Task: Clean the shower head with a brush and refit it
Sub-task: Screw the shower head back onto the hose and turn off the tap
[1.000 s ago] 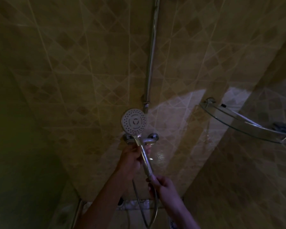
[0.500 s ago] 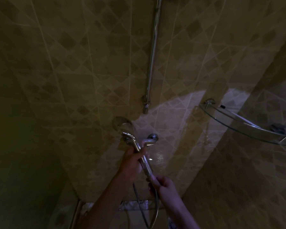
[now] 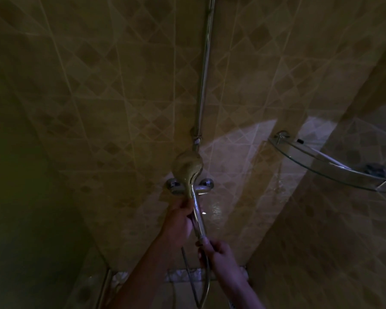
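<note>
The step in hand looks like the joint between head and hose: either unscrewing the shower head for brushing or screwing it back on, and this dim view alone does not settle which. No brush is in sight.

Furthest left of the working parts is the left hand (image 3: 180, 216), reaching up from the lower middle of the view with its forearm rising steeply. Its fingers are curled round the upper part of the chrome handle, a closed, steadying hold just below the mixer tap (image 3: 190, 186) on the tiled wall (image 3: 120, 108).

The shower head (image 3: 188, 167) itself stands above that hand, held nearly upright in front of the tap, its rounded back towards the camera and its spray face turned to the wall (so the nozzles cannot be checked). It sits just below the bottom end of the riser rail (image 3: 204, 74), apparently not seated in any holder.

To the right and lower, the right hand (image 3: 218, 250) pinches the bottom end of the handle, where the hose (image 3: 206, 286) joins and loops down towards the floor. Its fingers are closed tightly on the nut or hose end; which exactly is too dark to tell.

The next move, as I judge it, calls for the left hand to brace the handle while the right turns the coupling, with the hose kept from twisting.

Far right, a glass corner shelf (image 3: 321, 166) juts from the wall, well apart from both hands.
</note>
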{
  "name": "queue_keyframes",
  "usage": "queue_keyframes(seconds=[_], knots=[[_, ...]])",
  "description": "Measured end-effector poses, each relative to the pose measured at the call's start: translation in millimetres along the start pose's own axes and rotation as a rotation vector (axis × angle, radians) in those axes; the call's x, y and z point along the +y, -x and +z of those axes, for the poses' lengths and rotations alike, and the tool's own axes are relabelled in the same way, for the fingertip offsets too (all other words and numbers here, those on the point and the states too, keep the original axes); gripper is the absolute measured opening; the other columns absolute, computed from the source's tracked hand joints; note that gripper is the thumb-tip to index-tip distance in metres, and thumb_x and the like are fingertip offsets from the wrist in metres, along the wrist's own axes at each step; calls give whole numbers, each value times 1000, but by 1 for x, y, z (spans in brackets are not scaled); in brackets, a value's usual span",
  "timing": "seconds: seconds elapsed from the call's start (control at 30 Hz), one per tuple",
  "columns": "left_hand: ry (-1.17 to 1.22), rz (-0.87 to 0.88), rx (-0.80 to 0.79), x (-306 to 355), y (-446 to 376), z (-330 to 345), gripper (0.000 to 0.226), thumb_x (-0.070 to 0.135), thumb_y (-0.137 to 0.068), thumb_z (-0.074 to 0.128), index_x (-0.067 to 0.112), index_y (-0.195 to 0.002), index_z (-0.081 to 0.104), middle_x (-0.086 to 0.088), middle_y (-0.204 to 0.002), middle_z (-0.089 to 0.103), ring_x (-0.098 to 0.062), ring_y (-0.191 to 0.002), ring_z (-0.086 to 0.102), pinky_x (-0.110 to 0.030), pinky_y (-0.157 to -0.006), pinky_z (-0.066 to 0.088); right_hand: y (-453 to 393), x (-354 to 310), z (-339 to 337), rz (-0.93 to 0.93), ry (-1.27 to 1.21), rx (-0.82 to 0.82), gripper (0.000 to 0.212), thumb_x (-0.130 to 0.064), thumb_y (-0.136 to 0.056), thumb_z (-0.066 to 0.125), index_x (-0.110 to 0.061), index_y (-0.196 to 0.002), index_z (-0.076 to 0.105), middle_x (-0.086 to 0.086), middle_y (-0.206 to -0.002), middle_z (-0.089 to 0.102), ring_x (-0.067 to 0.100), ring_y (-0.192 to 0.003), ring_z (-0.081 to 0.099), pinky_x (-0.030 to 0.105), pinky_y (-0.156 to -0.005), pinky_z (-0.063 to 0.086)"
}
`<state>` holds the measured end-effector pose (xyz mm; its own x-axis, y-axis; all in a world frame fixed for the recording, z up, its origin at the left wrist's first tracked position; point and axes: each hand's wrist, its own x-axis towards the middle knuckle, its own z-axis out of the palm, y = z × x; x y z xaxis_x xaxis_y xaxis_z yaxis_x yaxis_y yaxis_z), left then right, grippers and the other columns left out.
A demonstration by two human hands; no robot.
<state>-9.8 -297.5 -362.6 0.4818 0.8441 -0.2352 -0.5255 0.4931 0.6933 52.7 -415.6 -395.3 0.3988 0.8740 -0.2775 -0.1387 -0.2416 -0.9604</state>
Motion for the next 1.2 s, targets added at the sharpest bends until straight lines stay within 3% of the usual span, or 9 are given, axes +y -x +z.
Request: queue_keyframes(seconds=[0.17,0.3,0.4,0.53,0.7,0.8,0.97,1.1,1.2], knots=[[14,-14,35,-3,-4,-2,21,-1,-97,39,-2,-88,58,-14,-85,60,-21,-76,58,-27,-60,56,1,1,0,-25,31,-20,32,-18,-98,47,-10,-71,63,5,-56,51,12,-50,43,25,-49,34],[19,-29,35,-7,-3,-3,21,9,-98,43,-3,-96,60,-15,-82,67,-23,-74,64,-33,-74,51,0,3,2,-27,42,0,32,-18,-98,46,-9,-72,61,6,-57,51,12,-48,43,22,-47,35],[-20,33,-11,-11,-1,-4,14,11,-88,61,1,-97,59,-12,-77,66,-20,-71,64,-31,-72,52,0,4,6,-38,24,19,27,-18,-99,46,-5,-81,61,4,-57,50,10,-47,41,23,-46,33],[-159,86,-32,-13,1,-8,40,6,-65,78,-5,-99,60,-11,-80,63,-21,-76,60,-29,-73,49,2,4,8,-28,33,6,27,-20,-98,46,-9,-79,62,7,-61,50,10,-49,42,20,-46,35],[-145,39,18,-12,6,-3,9,-3,-86,56,-6,-92,62,-10,-75,67,-15,-67,64,-25,-68,52,6,0,5,-8,-12,-9,29,-18,-98,47,-9,-76,62,2,-56,55,9,-46,45,18,-44,36],[-183,24,30,-10,6,-4,17,-2,-92,47,-1,-86,63,-8,-68,68,-15,-61,66,-32,-68,47,5,0,4,-3,-42,19,29,-18,-98,48,-9,-74,62,2,-54,54,8,-44,45,18,-44,36],[32,-58,-33,-5,13,1,26,7,-99,33,-2,-102,57,-13,-79,61,-23,-71,55,-35,-74,46,4,1,0,-19,6,39,32,-20,-97,49,-12,-68,62,0,-54,55,7,-45,45,19,-45,36],[-3,-13,-13,-6,10,2,21,25,-88,60,7,-97,54,-10,-68,54,-20,-60,52,-32,-63,49,7,-1,1,-36,11,20,30,-20,-97,50,-11,-70,61,-2,-52,52,7,-45,42,17,-43,34],[-84,36,0,-11,9,-9,43,8,-76,71,-5,-110,49,-16,-75,57,-21,-60,59,-31,-57,52,10,0,0,-42,33,13,27,-19,-96,51,-9,-74,62,-2,-52,52,8,-46,42,16,-43,34]])
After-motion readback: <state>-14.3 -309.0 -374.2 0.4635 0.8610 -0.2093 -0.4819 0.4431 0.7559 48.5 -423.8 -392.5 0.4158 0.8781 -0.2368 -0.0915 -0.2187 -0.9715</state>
